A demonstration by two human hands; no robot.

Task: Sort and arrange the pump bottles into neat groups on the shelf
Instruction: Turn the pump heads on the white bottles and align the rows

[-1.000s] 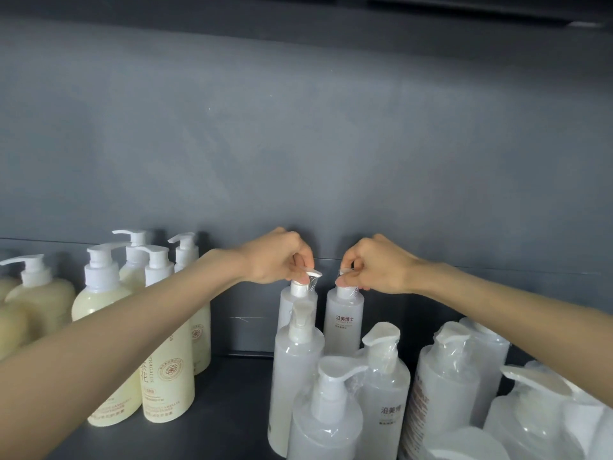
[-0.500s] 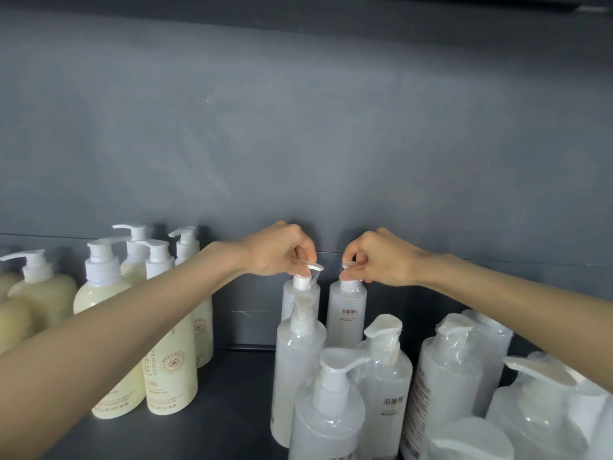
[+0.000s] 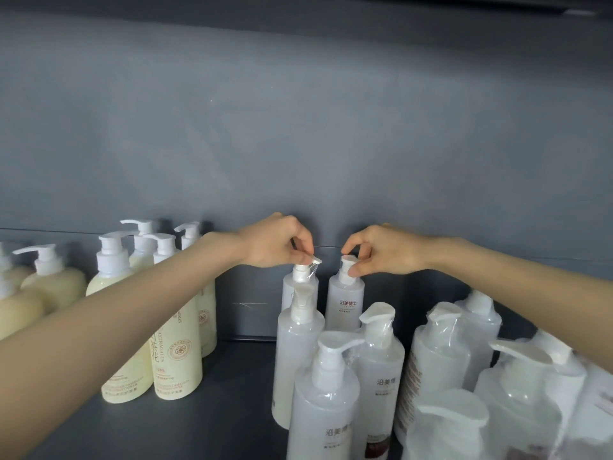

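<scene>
**Both hands on two pump tops at the back of the shelf**

So the person's left hand (image 3: pixel 275 242) has its fingers curled down and is pinching the white pump head of the left clear bottle (image 3: pixel 300 283). The right hand (image 3: pixel 384 250) is doing the same on the right clear bottle (image 3: pixel 345 300), thumb and fingertips closed round the pump.

Those two are slim, see-through, white-capped and upright. They stand just beside each other near the back edge of the dark grey shelf (image 3: pixel 238 410), roughly mid-width and close to the back wall (image 3: pixel 298 127). The right one has a small label with dark characters facing forward, and the left one has a bit of clear film round its nozzle.

In front of them, running toward the front right corner, sits a tight crowd of frosted bottles (image 3: pixel 323 393). They have white pumps, and lots of them are wrapped in clear film.

Over by the left edge are the cream bottles (image 3: pixel 177 360), pale yellow with white pumps. The nearer ones are tall and straight, and the far-left ones are rounder. A bare strip of shelf runs between the two groups.
</scene>
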